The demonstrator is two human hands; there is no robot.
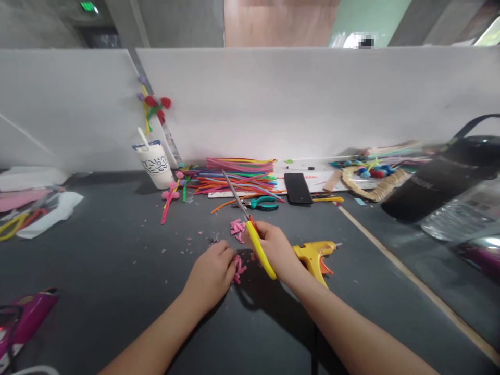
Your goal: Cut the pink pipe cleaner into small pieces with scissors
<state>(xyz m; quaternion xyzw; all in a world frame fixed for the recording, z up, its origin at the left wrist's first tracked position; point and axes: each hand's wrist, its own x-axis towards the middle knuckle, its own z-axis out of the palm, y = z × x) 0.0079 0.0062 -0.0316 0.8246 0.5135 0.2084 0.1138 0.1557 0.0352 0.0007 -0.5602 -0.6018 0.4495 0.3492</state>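
My right hand point(278, 255) is wrapped round a pair of scissors point(255, 245) with yellow and red handles. Their blades look closed and point up and to the left. My left hand point(211, 273) rests low on the table with curled fingers. Pink cut pieces point(239, 270) lie against its fingertips; whether any are pinched in it is hidden. Between the hands and slightly beyond sits another small heap of pink pieces point(236, 229). Just right of my right hand a yellow glue gun point(314, 255) lies on its side.
Behind the hands lie teal-handled pliers point(261, 203), a phone point(297, 188) and a bundle of coloured pipe cleaners point(238, 177). A patterned cup point(154, 164) stands back left. At right are a heart-shaped wreath point(371, 192) and a black flask point(433, 179). Small scraps dot the dark tabletop point(117, 271).
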